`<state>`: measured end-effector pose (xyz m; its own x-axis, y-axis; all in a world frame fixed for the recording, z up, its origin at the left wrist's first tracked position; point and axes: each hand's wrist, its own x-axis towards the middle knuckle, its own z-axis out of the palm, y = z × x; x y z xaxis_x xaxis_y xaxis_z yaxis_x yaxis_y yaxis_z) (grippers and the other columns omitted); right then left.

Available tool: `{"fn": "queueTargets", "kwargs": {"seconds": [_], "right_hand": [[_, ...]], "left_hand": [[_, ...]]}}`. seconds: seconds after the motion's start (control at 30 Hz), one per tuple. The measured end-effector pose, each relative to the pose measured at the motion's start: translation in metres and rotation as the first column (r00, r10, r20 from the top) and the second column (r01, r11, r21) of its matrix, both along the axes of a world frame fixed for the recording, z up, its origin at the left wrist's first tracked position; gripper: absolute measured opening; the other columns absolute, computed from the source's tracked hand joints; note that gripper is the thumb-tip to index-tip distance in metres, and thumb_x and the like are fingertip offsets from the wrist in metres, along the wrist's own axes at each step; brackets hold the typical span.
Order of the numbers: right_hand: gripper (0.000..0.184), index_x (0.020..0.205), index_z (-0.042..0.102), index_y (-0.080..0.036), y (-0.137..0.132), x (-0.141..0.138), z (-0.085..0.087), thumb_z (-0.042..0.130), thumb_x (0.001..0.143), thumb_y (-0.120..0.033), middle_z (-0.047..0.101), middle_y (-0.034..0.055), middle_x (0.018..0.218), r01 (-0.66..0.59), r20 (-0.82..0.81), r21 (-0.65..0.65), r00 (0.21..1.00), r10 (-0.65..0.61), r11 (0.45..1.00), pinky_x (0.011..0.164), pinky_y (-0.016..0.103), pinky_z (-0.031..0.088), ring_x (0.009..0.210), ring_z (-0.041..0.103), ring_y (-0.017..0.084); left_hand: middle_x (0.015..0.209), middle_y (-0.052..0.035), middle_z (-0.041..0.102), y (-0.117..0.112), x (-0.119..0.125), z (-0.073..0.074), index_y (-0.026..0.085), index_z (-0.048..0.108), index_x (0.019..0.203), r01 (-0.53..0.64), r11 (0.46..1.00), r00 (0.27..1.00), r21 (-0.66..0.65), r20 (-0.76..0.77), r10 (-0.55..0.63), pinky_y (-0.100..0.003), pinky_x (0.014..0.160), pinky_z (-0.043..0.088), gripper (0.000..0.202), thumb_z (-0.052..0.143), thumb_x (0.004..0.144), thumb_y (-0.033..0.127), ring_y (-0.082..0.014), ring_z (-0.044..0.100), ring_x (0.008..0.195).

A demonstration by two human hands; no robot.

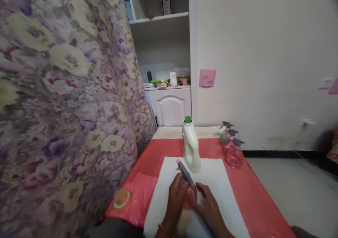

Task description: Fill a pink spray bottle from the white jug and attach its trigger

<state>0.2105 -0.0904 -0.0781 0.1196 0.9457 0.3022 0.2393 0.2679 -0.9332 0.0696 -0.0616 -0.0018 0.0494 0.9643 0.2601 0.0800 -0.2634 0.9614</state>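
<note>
The wall (264, 65) is smooth, pale and matte. On the left, a curtain (68, 107) hangs in soft folds, printed with purple, cream and pink flowers. A white cabinet (171, 106) with an arched door panel and open shelves stands behind the table. Thin, shiny red cloth (256, 192), creased at its near left corner, covers most of the tabletop. On it lies a white mat (224, 192) with a finely scalloped edge. A jug (190, 146) of opaque, off-white plastic, with a looped handle and green at its mouth, stands upright at the mat's far end. 3 rounded, see-through sprayers (233, 157) line the right edge, 2 pink and 1 green, all dark-headed.

The bottle (190, 198), clear pink with a grey trigger head and pink tip, is over the mat, tilted, between the 2 hands. The left hand (176, 197) wraps its left side, fingers clamped on it. The right hand (208, 206) curves beside its right, thumb and fingers apart; I cannot tell how firmly they touch.
</note>
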Motion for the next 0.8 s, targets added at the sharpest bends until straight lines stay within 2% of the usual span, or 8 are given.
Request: {"fn": "queueTargets", "kwargs": {"seconds": [0.1, 0.2, 0.27, 0.4, 0.47, 0.57, 0.63, 0.8], "right_hand": [[0.083, 0.136, 0.045, -0.021, -0.001, -0.013, -0.023, 0.075, 0.058, -0.017, 0.057, 0.011, 0.136, 0.014, 0.071, -0.012, 0.997, -0.013, 1.0, 0.109, 0.044, 0.045, 0.127, 0.055, 0.03], [0.102, 0.144, 0.035, -0.022, 0.004, -0.029, -0.026, 0.08, 0.053, -0.019, 0.051, 0.0131, 0.143, 0.041, 0.106, -0.022, 0.994, -0.038, 0.999, 0.102, 0.043, 0.051, 0.129, 0.054, 0.033], [0.096, 0.142, 0.039, -0.023, 0.008, -0.036, -0.017, 0.082, 0.057, -0.026, 0.057, 0.0122, 0.138, 0.071, 0.11, -0.022, 0.992, -0.068, 0.997, 0.097, 0.043, 0.054, 0.124, 0.059, 0.034], [0.046, 0.125, 0.058, -0.028, 0.015, -0.041, 0.005, 0.066, 0.08, -0.035, 0.071, 0.0081, 0.116, 0.092, 0.123, 0.01, 0.988, -0.093, 0.996, 0.09, 0.04, 0.055, 0.104, 0.068, 0.03], [0.036, 0.119, 0.061, -0.029, 0.016, -0.041, 0.013, 0.062, 0.084, -0.038, 0.073, 0.0078, 0.109, 0.1, 0.122, 0.022, 0.987, -0.102, 0.995, 0.086, 0.04, 0.056, 0.098, 0.07, 0.029], [0.043, 0.121, 0.059, -0.029, 0.013, -0.038, 0.021, 0.066, 0.08, -0.04, 0.072, 0.0084, 0.112, 0.099, 0.07, 0.044, 0.992, -0.102, 0.994, 0.087, 0.041, 0.057, 0.1, 0.069, 0.029], [0.052, 0.124, 0.056, -0.029, 0.009, -0.034, 0.028, 0.071, 0.076, -0.041, 0.069, 0.0087, 0.117, 0.053, 0.009, 0.067, 0.998, -0.054, 0.996, 0.09, 0.042, 0.056, 0.103, 0.067, 0.029], [0.082, 0.121, 0.054, -0.028, -0.008, -0.023, 0.055, 0.089, 0.049, -0.043, 0.064, 0.0077, 0.121, -0.104, -0.171, 0.13, 0.977, 0.126, 0.986, 0.091, 0.042, 0.056, 0.107, 0.066, 0.03]], "left_hand": [[0.101, -0.0074, 0.075, -0.002, 0.0, 0.001, 0.021, 0.069, 0.102, 0.009, 1.0, 1.0, -0.021, -0.008, -0.009, -0.035, 0.09, 0.05, 0.028, 0.062, 0.082, 0.04, -0.0268, 0.066, 0.1], [0.111, -0.0096, 0.074, -0.001, 0.0, -0.002, 0.022, 0.068, 0.103, 0.011, 1.0, 0.999, -0.023, -0.034, -0.012, -0.037, 0.095, 0.049, 0.028, 0.06, 0.083, 0.04, -0.0275, 0.066, 0.106], [0.114, -0.0103, 0.073, 0.002, -0.002, -0.006, 0.022, 0.067, 0.104, 0.01, 1.0, 0.998, -0.012, -0.061, -0.01, -0.038, 0.095, 0.05, 0.029, 0.057, 0.085, 0.042, -0.0279, 0.066, 0.108], [0.109, -0.0096, 0.074, 0.012, -0.005, -0.016, 0.023, 0.067, 0.103, 0.012, 1.0, 0.995, 0.019, -0.101, -0.01, -0.039, 0.093, 0.051, 0.03, 0.053, 0.087, 0.045, -0.0278, 0.067, 0.103], [0.107, -0.0088, 0.074, 0.013, -0.005, -0.015, 0.023, 0.067, 0.102, 0.012, 1.0, 0.995, 0.023, -0.1, -0.01, -0.038, 0.092, 0.052, 0.031, 0.053, 0.087, 0.047, -0.0276, 0.068, 0.102], [0.108, -0.0086, 0.074, 0.008, -0.005, -0.005, 0.023, 0.068, 0.101, -0.005, 1.0, 0.998, -0.009, -0.064, 0.004, -0.038, 0.091, 0.053, 0.035, 0.058, 0.083, 0.051, -0.0281, 0.068, 0.101], [0.109, -0.0085, 0.075, 0.001, -0.006, 0.006, 0.023, 0.069, 0.098, -0.034, 0.998, 0.999, -0.051, -0.035, 0.032, -0.038, 0.092, 0.053, 0.037, 0.06, 0.081, 0.055, -0.0288, 0.068, 0.102], [0.116, -0.0066, 0.073, -0.016, -0.012, 0.032, 0.025, 0.069, 0.104, -0.081, 0.992, 0.997, -0.094, -0.017, 0.08, -0.035, 0.092, 0.054, 0.044, 0.065, 0.076, 0.059, -0.0303, 0.063, 0.113]]}}
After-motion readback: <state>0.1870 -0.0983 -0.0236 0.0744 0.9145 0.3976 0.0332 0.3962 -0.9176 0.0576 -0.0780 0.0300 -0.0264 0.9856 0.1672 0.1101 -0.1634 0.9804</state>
